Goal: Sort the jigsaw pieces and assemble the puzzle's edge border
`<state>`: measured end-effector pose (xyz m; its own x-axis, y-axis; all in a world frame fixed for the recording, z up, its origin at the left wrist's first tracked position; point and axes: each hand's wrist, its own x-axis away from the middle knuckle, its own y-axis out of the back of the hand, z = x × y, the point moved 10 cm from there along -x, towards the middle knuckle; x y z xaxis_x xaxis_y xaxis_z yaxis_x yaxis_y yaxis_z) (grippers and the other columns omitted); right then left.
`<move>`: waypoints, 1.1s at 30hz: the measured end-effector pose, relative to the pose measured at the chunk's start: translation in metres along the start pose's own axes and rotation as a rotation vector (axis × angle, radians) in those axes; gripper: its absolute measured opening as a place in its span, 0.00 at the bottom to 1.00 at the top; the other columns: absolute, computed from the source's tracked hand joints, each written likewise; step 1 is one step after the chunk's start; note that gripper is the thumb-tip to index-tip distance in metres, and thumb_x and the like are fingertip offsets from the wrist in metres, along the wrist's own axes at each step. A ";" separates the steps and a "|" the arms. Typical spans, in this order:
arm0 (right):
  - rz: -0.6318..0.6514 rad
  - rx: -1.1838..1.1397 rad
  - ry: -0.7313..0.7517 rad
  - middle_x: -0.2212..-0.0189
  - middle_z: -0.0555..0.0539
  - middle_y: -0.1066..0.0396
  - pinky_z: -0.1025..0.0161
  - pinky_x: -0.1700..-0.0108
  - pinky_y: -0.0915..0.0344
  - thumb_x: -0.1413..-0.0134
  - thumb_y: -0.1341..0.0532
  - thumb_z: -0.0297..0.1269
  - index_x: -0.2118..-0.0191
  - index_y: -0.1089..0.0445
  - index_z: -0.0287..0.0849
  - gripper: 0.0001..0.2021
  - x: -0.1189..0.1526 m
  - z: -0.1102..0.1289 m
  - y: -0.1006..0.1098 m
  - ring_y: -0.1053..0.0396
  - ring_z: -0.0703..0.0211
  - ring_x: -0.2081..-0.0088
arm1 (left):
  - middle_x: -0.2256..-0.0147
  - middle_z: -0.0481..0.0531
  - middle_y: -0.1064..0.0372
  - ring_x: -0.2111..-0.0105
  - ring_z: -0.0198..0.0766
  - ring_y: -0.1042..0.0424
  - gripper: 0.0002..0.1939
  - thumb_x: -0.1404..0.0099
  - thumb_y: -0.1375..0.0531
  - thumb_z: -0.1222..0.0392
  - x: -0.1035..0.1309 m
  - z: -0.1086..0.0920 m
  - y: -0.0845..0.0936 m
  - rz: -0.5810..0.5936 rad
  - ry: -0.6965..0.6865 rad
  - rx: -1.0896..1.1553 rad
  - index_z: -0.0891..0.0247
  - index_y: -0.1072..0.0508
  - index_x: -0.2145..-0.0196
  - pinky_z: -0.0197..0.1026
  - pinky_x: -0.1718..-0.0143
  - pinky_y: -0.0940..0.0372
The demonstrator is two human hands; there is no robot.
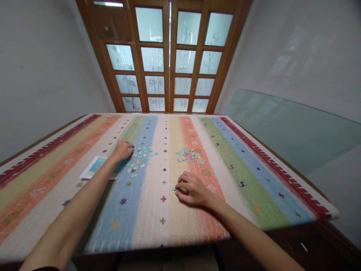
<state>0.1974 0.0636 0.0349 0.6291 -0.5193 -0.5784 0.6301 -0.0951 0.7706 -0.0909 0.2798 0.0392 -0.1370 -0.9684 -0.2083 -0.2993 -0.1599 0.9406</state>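
My right hand (193, 189) rests on the striped tablecloth, its thumb and fingers pinched on a small pale jigsaw puzzle piece (174, 190). Farther off, my left hand (124, 149) is at the upper left edge of a loose scatter of teal and green puzzle pieces (140, 155); its fingers are drawn together, and what they grip is too small to make out. Under my left forearm lies a white-edged card with a teal picture (94, 166), partly hidden. A second, denser heap of teal, pink and yellow pieces (188, 155) lies beyond my right hand.
The tablecloth (153, 210) covers a large table, its near edge just in front of me. Behind the table stand wooden doors with frosted panes (169, 60). A pale green glass panel (287, 131) leans along the right wall.
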 end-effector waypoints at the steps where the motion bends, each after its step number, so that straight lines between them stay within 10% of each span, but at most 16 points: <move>1: -0.001 0.000 0.001 0.68 0.44 0.27 0.57 0.64 0.37 0.42 0.37 0.33 0.68 0.24 0.42 0.05 0.000 0.000 0.000 0.34 0.55 0.67 | 0.69 0.59 0.28 0.56 0.55 0.30 0.08 0.44 0.42 0.58 -0.001 0.000 -0.001 0.004 0.002 0.003 0.62 0.24 0.73 0.55 0.47 0.38; 17: 0.005 0.000 0.007 0.69 0.44 0.27 0.58 0.64 0.38 0.41 0.38 0.33 0.69 0.25 0.41 0.07 0.000 0.000 -0.002 0.34 0.55 0.67 | 0.66 0.56 0.24 0.61 0.48 0.28 0.09 0.41 0.43 0.56 0.014 -0.016 0.017 -0.059 -0.012 0.105 0.61 0.26 0.66 0.49 0.53 0.34; 22: 0.006 0.009 0.013 0.69 0.44 0.28 0.58 0.65 0.38 0.41 0.39 0.33 0.69 0.25 0.42 0.07 0.000 0.001 -0.002 0.35 0.56 0.67 | 0.65 0.53 0.23 0.65 0.43 0.28 0.15 0.39 0.40 0.47 0.050 -0.059 0.026 -0.076 -0.113 0.389 0.61 0.24 0.63 0.45 0.58 0.32; 33: 0.018 0.030 0.032 0.68 0.43 0.27 0.58 0.65 0.38 0.40 0.39 0.34 0.67 0.25 0.41 0.07 -0.001 0.003 -0.002 0.34 0.55 0.66 | 0.69 0.52 0.24 0.71 0.37 0.31 0.13 0.35 0.38 0.51 0.153 -0.169 -0.045 0.385 -0.284 0.716 0.62 0.21 0.62 0.40 0.67 0.37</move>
<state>0.1939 0.0617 0.0350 0.6546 -0.4942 -0.5721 0.6049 -0.1116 0.7885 0.0608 0.1066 0.0099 -0.5535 -0.8308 -0.0589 -0.6943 0.4211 0.5836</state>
